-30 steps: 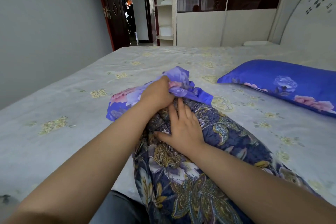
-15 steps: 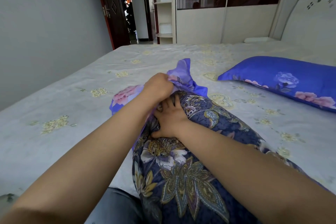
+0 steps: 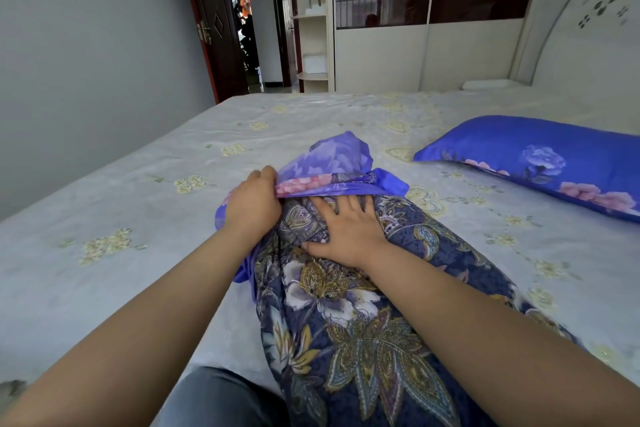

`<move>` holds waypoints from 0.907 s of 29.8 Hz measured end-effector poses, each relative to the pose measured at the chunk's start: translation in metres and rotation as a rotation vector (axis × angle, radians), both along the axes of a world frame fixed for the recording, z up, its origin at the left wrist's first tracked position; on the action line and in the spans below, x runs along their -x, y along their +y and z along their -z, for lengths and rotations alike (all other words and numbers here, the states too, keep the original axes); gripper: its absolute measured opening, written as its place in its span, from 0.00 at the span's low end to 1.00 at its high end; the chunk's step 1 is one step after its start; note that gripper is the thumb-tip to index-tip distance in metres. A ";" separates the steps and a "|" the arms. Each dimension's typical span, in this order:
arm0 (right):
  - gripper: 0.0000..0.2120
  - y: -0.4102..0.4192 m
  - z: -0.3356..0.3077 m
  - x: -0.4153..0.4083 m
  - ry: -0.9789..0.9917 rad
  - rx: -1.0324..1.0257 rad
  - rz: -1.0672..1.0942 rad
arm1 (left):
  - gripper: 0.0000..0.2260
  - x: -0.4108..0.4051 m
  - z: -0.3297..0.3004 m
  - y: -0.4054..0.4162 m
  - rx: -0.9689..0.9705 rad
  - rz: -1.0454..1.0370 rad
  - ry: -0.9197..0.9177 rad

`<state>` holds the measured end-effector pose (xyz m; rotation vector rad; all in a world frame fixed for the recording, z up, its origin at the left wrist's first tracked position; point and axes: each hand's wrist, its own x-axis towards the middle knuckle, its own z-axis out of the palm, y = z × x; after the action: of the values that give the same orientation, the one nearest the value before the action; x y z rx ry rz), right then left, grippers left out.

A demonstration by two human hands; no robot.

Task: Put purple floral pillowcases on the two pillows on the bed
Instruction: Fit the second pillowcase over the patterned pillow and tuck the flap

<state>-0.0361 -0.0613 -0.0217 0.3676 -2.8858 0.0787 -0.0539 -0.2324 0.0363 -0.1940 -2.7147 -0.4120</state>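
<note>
the left hand gripped the edge of the purple floral pillowcase while the right hand lay flat and open on the dark flowery pillow on the bed, so holding the mouth wide and pushing the corner deep looked best.

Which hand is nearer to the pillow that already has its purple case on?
The right hand. It lies flat on the dark floral pillow, on the side toward the covered pillow. The left hand grips the loose pillowcase, farther away.
</note>
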 end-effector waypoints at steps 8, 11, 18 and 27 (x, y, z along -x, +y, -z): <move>0.42 0.004 0.002 0.011 -0.090 -0.088 0.174 | 0.07 -0.040 0.017 0.026 -0.195 0.123 -0.202; 0.36 0.008 0.000 0.008 -0.023 -0.032 0.102 | 0.06 -0.041 0.038 0.014 -0.078 0.054 -0.057; 0.17 0.019 0.010 -0.011 0.569 0.154 -0.008 | 0.22 -0.051 0.064 -0.006 -0.318 0.073 -0.019; 0.14 0.021 0.000 -0.012 0.616 0.136 -0.033 | 0.08 -0.074 0.079 0.011 -0.189 0.274 0.193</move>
<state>-0.0238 -0.0402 -0.0214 0.3408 -2.2531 0.1390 0.0205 -0.2215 -0.0425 -0.5269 -2.4485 -0.6871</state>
